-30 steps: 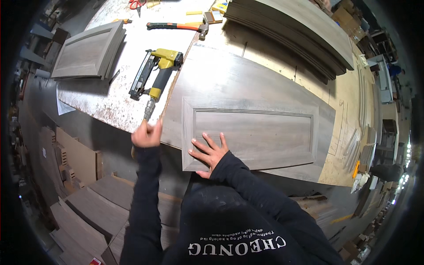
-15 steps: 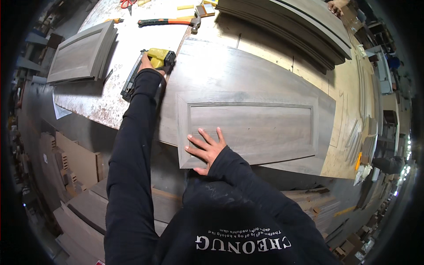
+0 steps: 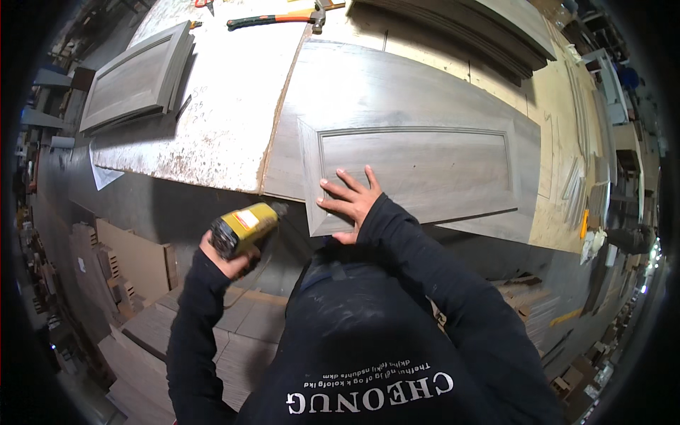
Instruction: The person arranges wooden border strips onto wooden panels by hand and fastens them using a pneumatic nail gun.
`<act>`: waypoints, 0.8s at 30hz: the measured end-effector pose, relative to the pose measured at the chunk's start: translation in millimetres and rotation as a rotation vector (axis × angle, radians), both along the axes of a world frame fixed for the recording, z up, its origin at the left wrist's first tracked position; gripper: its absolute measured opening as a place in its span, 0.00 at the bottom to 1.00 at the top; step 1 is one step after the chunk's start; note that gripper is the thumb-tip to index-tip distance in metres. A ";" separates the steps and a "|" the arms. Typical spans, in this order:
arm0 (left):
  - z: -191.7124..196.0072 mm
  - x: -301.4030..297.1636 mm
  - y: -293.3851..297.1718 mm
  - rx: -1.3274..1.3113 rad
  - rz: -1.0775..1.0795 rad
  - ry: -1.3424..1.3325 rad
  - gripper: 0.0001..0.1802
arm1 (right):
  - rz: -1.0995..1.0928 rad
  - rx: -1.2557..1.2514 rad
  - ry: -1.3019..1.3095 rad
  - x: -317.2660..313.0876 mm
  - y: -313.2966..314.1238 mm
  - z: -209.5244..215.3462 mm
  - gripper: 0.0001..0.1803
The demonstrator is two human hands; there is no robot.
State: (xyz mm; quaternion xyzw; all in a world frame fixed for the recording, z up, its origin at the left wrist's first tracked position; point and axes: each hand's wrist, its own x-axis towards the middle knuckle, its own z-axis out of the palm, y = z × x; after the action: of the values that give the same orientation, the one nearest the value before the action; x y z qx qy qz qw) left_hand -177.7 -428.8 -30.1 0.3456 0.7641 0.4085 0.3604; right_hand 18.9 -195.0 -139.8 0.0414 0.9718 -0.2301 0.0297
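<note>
A yellow and black nail gun [image 3: 249, 225] is gripped in my left hand [image 3: 228, 261], whose fingers wrap round it. It hangs off the table's near edge, apart from the wood and to the left of a grey-brown cabinet door [image 3: 432, 164]. This framed door lies flat, with a recessed middle panel showing two small dark spots. On its left near corner rests my right hand [image 3: 358, 205], fingers spread and holding nothing. Beneath the door is a larger grey-brown board [image 3: 340, 81].
Several similar doors [image 3: 134, 78] are stacked at the left on the white, worn tabletop [image 3: 234, 92]. A hammer [image 3: 280, 20] lies at the back. More stacked panels [image 3: 453, 32] stand far right. Boards [image 3: 191, 333] lie below the table's near side.
My left hand has brought the nail gun from the white tabletop toward me, past the near edge. The right hand stays spread on the same door corner. The view has shifted slightly.
</note>
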 end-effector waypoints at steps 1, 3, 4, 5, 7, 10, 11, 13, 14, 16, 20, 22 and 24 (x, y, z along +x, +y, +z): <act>-3.2 10.7 -9.5 -0.032 -0.009 0.022 0.22 | 0.002 0.000 -0.001 -0.8 -0.3 0.3 0.40; -6.3 21.8 -15.2 -0.128 -0.128 0.108 0.21 | 0.002 0.008 0.011 -2.1 -0.8 -0.3 0.41; -12.0 27.1 -18.0 -0.114 -0.158 0.149 0.20 | -0.002 0.007 0.011 -1.8 -0.9 -0.4 0.41; -13.1 31.4 -16.8 -0.101 -0.185 0.202 0.20 | -0.007 0.004 0.010 -0.8 -0.5 0.1 0.40; -14.3 37.5 -14.6 -0.109 -0.221 0.277 0.20 | -0.005 -0.004 0.002 -1.5 -0.6 4.1 0.40; -11.3 41.8 -3.8 -0.139 -0.278 0.373 0.15 | -0.005 -0.002 -0.003 -1.5 -0.9 2.2 0.40; -10.4 43.4 -0.6 -0.138 -0.267 0.368 0.15 | -0.009 -0.004 0.000 -1.2 -1.7 1.1 0.40; -14.6 42.1 2.6 -0.160 -0.282 0.373 0.15 | 0.005 0.027 -0.029 -0.6 -1.9 -0.9 0.41; -17.0 42.0 4.2 -0.183 -0.292 0.375 0.16 | 0.000 0.027 -0.028 0.0 -1.7 -1.8 0.41; -19.9 42.4 8.6 -0.226 -0.292 0.372 0.17 | 0.005 0.026 -0.016 -0.3 -1.8 -3.4 0.41; -22.9 41.5 13.1 -0.311 -0.298 0.398 0.18 | 0.009 -0.012 -0.027 -1.8 -1.6 -2.3 0.41; -19.5 42.0 17.0 -0.300 -0.286 0.387 0.18 | -0.012 -0.015 -0.041 -5.8 1.6 -1.3 0.41; -14.4 41.8 19.7 -0.292 -0.268 0.378 0.18 | -0.056 -0.012 -0.043 -11.9 6.9 0.2 0.41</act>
State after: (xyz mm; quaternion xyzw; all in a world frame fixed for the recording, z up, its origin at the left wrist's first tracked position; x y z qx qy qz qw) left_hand -135.8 -409.0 -44.5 0.4583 0.8160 0.1709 0.3081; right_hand 7.0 -188.1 -139.7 0.0733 0.9680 -0.2357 0.0444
